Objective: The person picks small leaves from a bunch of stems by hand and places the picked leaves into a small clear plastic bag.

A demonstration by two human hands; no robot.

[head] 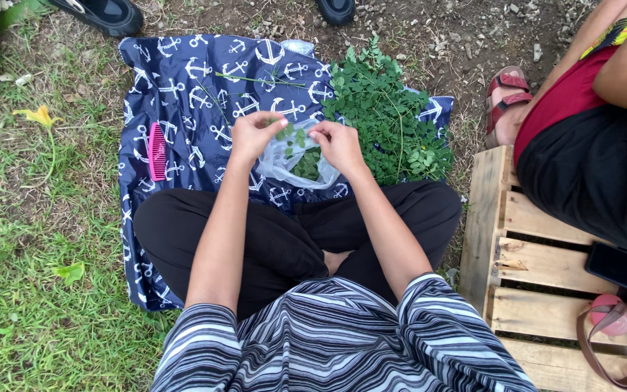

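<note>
I sit cross-legged on a navy cloth with white anchors (183, 94). My left hand (254, 134) and my right hand (337, 144) are raised close together over a clear plastic bag (282, 163) that holds some small green leaves. Both hands pinch a small leafy sprig (290, 135) between their fingertips, just above the bag's mouth. A pile of leafy green branches (390, 116) lies on the cloth right of my right hand. A bare stripped stem (259, 80) lies farther up the cloth.
A pink comb (157, 151) lies on the cloth's left side. Grass surrounds the cloth on the left; bare dirt is beyond it. Another person sits on a wooden pallet (524, 254) at right, with a dark phone (625, 270) and a bag strap (604, 356) there.
</note>
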